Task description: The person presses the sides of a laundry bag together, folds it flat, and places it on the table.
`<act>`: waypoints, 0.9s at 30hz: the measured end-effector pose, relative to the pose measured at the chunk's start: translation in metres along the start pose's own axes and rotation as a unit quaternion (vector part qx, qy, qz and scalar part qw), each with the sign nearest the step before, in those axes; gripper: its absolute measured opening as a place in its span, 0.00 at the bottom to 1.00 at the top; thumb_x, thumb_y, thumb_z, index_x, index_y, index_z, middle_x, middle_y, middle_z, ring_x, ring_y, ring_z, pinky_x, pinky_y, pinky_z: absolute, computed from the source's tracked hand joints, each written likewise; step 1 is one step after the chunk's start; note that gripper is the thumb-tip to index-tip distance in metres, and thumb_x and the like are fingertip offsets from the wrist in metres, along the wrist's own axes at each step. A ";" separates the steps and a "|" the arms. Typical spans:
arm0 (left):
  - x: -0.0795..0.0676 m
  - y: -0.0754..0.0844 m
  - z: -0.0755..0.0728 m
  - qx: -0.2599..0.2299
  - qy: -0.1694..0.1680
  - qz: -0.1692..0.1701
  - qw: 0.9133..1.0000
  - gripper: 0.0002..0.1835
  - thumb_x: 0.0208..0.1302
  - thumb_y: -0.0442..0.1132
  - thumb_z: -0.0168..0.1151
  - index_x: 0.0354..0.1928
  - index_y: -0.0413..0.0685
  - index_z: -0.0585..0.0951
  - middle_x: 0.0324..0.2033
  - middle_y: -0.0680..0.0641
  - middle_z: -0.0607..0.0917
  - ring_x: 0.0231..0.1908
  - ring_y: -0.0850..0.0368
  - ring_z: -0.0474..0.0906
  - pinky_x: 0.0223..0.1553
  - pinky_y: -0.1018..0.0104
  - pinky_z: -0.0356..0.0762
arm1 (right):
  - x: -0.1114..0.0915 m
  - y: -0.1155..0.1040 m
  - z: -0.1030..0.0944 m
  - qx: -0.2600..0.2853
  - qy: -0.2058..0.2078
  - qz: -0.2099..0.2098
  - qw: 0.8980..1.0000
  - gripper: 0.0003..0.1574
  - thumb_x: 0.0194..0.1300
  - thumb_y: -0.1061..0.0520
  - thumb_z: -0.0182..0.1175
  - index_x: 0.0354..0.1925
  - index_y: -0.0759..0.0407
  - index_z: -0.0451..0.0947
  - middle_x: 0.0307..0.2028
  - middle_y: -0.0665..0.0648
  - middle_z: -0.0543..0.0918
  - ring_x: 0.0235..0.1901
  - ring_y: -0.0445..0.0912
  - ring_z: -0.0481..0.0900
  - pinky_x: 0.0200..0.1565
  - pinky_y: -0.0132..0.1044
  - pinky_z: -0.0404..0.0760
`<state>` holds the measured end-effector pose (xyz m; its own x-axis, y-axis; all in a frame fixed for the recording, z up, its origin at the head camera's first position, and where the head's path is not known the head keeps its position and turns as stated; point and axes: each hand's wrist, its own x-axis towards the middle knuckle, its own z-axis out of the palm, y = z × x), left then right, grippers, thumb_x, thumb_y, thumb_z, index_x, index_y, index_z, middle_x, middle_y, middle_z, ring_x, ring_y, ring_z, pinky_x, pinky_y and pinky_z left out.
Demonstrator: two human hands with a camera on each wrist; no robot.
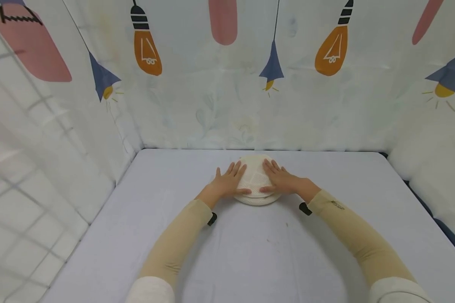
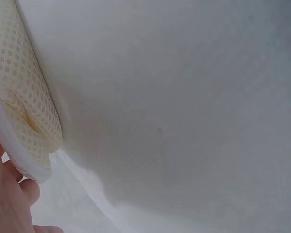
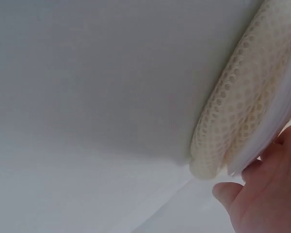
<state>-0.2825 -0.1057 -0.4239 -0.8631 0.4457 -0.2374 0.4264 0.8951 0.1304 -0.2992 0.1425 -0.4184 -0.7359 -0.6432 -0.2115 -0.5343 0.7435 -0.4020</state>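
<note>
A round, cream mesh bag (image 1: 255, 179) with a pale band around its edge lies near the far side of the white-covered table. My left hand (image 1: 227, 183) rests on its left side, fingers stretched forward and thumb turned inward. On the opposite side, my right hand (image 1: 283, 180) lies over the bag with its fingers spread. In the left wrist view, the puffy mesh side (image 2: 19, 73) and its white trim show beside my fingers. The right wrist view has the mesh edge (image 3: 242, 92) bulging below a white trim, with my thumb (image 3: 227, 193) next to it.
The table (image 1: 246, 256) has a white cloth with a few small marks. Behind it hangs a white curtain (image 1: 212, 97) printed with lamps and bulbs; a similar sheet with grid shadows (image 1: 30, 202) runs along the left. White fabric (image 1: 436, 181) bulges at the right edge.
</note>
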 end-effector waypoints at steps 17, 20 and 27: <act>-0.005 -0.010 0.003 -0.041 0.029 -0.011 0.999 0.56 0.71 0.71 0.51 0.82 0.47 0.35 0.81 0.44 0.32 0.79 0.48 0.30 0.72 0.30 0.33 | -0.016 0.013 0.005 -0.001 0.021 0.018 1.000 0.66 0.76 0.35 0.54 0.78 0.75 0.27 0.79 0.72 0.29 0.78 0.64 0.28 0.75 0.62 0.39; -0.006 -0.011 0.004 -0.047 0.030 -0.011 0.998 0.57 0.70 0.70 0.53 0.82 0.45 0.36 0.81 0.43 0.32 0.79 0.47 0.30 0.72 0.29 0.33 | -0.015 0.013 0.006 0.005 0.022 0.015 1.000 0.66 0.76 0.36 0.56 0.77 0.76 0.27 0.79 0.73 0.29 0.78 0.64 0.29 0.75 0.61 0.39; -0.006 -0.003 0.003 -0.040 0.030 -0.033 0.998 0.59 0.69 0.68 0.57 0.82 0.40 0.38 0.81 0.40 0.35 0.79 0.44 0.31 0.72 0.29 0.35 | -0.012 0.012 0.007 0.015 0.009 0.032 0.999 0.70 0.74 0.37 0.60 0.76 0.78 0.25 0.77 0.75 0.26 0.78 0.66 0.27 0.74 0.63 0.40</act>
<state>-0.2771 -0.1107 -0.4261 -0.9046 0.3818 -0.1894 0.3471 0.9179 0.1925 -0.2936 0.1579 -0.4268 -0.7759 -0.5903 -0.2224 -0.4725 0.7774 -0.4152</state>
